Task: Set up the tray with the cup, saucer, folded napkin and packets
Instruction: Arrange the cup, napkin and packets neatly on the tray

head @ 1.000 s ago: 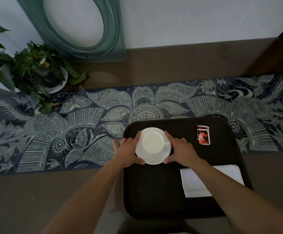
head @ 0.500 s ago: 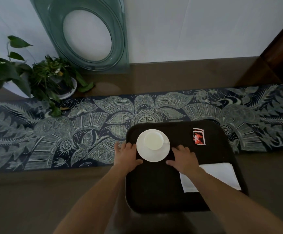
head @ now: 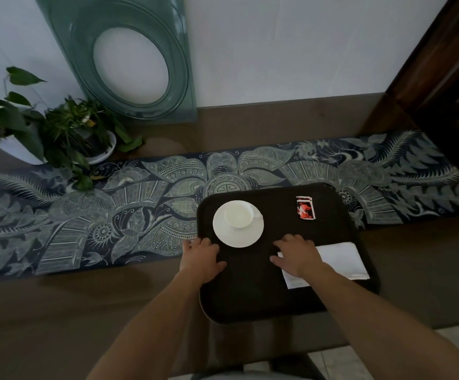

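A dark tray (head: 253, 292) lies on the table, its near edge hanging past the table's front. A white cup (head: 238, 215) stands on a white saucer (head: 237, 237) at the tray's far left. Red and white packets (head: 305, 208) lie at the far right. A folded white napkin (head: 340, 259) lies at the right side. My left hand (head: 201, 256) rests on the tray's left rim, fingers spread, holding nothing. My right hand (head: 296, 255) lies flat over the napkin's left end, fingers apart, apart from the saucer.
A patterned blue runner (head: 91, 215) crosses the brown table. Potted plants (head: 66, 133) stand at the back left beside a green glass panel (head: 138, 58) leaning on the wall. A dark wooden frame (head: 436, 69) rises at the right.
Both hands have let go of the saucer and drawn back toward me; the left is on the tray's rim, the right over the napkin. The camera has tilted up.
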`<state>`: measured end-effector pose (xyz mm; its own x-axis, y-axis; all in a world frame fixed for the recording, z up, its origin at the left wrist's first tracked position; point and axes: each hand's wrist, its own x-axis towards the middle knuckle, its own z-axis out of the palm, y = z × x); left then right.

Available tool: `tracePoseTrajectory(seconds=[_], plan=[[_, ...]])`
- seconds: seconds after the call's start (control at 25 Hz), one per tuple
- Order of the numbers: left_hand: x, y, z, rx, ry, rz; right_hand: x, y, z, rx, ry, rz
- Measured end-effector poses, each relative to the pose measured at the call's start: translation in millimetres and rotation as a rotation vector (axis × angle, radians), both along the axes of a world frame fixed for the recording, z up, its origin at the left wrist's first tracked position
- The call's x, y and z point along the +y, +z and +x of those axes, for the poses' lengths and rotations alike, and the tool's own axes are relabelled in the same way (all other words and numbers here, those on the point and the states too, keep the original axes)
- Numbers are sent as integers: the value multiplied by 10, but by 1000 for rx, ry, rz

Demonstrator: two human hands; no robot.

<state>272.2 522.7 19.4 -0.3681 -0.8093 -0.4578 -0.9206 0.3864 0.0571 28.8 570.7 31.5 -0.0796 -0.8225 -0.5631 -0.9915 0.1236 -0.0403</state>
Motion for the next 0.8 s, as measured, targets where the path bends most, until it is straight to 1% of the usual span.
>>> tracePoseTrajectory(seconds=[0.12, 0.2, 0.4, 0.6, 0.72, 0.8], plan=[[68, 55, -119, -8, 7, 92, 65, 42, -138, -23, 17, 15], [114, 73, -235, -10, 21, 121, 112, 61, -286, -31, 31, 20], [238, 73, -659, 31, 89, 136, 268, 99, -886, 1, 71, 47], [316, 61, -1137, 78, 149, 194, 360, 47, -1470, 28, 134, 43], [339, 29, -1379, 82, 171, 217, 375, 2, -1736, 28, 176, 19], [348, 9, -1498, 84, 182, 192, 361, -29, -1886, 29, 204, -12]])
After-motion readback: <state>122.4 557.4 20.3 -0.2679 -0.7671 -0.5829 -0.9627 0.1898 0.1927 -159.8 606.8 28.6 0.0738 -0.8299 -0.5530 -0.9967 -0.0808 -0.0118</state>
